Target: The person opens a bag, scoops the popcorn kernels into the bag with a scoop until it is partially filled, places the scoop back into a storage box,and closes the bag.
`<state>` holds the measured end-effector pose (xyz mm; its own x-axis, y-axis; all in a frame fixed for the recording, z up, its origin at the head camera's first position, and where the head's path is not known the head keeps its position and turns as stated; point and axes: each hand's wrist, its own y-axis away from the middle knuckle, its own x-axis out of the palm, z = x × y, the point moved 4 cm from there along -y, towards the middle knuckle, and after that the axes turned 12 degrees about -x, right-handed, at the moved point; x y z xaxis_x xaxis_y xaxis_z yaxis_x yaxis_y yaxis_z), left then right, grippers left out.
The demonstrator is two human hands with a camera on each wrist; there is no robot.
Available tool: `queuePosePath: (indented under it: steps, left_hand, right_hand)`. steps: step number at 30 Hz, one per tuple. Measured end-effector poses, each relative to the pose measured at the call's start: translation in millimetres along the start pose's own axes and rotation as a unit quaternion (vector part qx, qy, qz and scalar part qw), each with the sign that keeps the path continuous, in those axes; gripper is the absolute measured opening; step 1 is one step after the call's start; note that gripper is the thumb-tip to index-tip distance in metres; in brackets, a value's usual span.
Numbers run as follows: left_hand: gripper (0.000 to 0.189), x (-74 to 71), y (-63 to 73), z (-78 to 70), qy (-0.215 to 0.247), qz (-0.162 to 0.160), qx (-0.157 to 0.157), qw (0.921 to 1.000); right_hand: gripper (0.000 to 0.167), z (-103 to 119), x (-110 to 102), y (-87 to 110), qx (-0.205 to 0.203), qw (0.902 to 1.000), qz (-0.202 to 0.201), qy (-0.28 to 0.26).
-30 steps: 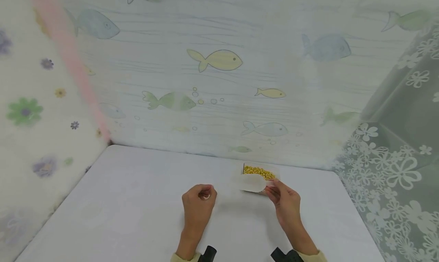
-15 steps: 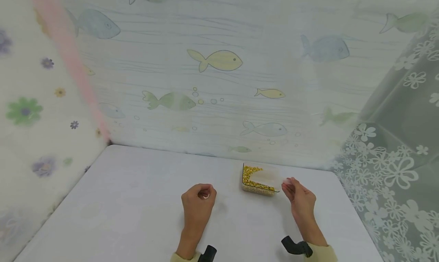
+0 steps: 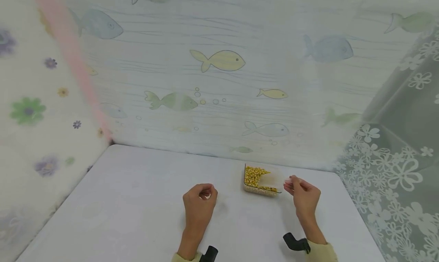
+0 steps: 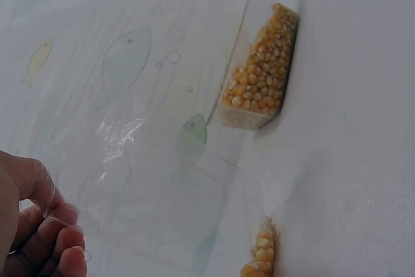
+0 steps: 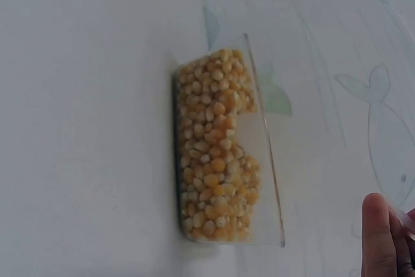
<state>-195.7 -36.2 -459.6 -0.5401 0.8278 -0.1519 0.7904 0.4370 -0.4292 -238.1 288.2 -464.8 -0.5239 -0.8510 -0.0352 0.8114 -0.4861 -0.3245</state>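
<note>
Both hands are nearly closed in a pinch: the left hand (image 3: 200,205) has thumb and fingers brought together on a clear film (image 4: 123,134), and the right hand (image 3: 305,197) pinches a thin pale bit (image 5: 406,223), of which I cannot tell if it belongs to the same film. A clear box (image 3: 262,188) with yellow corn kernels (image 3: 253,173) stands on the desk (image 3: 137,220), farther from the person than the left hand and to its right; the right hand is much closer, just beside the box's right side. From the head, the film itself is hardly to be seen, and a pale patch covers part of the kernels. The left wrist view shows the film's shine, and also, at its lower edge, a narrow corn piece (image 4: 260,254) which the head view does not show. The right wrist view gives the box from the side, with kernels lying unevenly behind its wall and the fingers apart from it. Farther out come the yellowish sleeves (image 3: 321,252), then a fish-printed sheet (image 3: 219,113) behind the desk, and at the right a grey curtain (image 3: 394,106) with white flowers.
</note>
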Motion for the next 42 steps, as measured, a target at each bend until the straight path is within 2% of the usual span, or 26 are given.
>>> queuePosePath:
  steps: [3, 6, 13, 20, 24, 31, 35, 42]
  left_hand:
    - [0.016, 0.0, -0.2, 0.0, 0.001, 0.002, -0.003, 1.0000]
    - [0.017, -0.5, -0.5, 0.2, -0.001, 0.002, -0.007, 1.0000]
    - [0.017, -1.7, -1.0, 1.0, -0.005, -0.003, 0.005, 1.0000]
    - [0.016, -2.7, -1.5, 0.5, -0.010, -0.006, 0.011, 0.9999]
    - [0.016, -3.2, -1.8, 0.4, -0.009, -0.007, 0.010, 0.9999]
    - [0.016, -2.9, -2.0, 0.9, -0.009, -0.003, 0.004, 0.9999]
    - [0.016, -3.2, -2.1, 0.6, -0.011, -0.003, 0.004, 0.9999]
    - [0.016, -2.7, -2.1, 0.7, -0.012, -0.002, 0.007, 0.9999]
  right_hand:
    - [0.029, 2.4, 4.8, 1.0, -0.015, 0.9998, 0.008, 0.010]
    - [0.030, -0.3, 9.2, 1.5, -0.006, 0.9999, 0.012, -0.007]
    - [0.032, -15.9, 12.3, 5.9, 0.092, 0.9939, 0.016, -0.059]
    - [0.014, -30.3, 7.1, 9.8, 0.168, 0.9771, 0.004, -0.130]
    - [0.024, -34.7, 4.2, 11.5, 0.192, 0.9680, -0.009, -0.161]
    - [0.031, -36.5, -0.6, 10.4, 0.208, 0.9602, -0.026, -0.185]
    - [0.033, -35.7, -1.7, 11.6, 0.239, 0.9457, -0.017, -0.220]
    - [0.029, -33.9, -0.8, 14.7, 0.290, 0.9067, 0.002, -0.307]
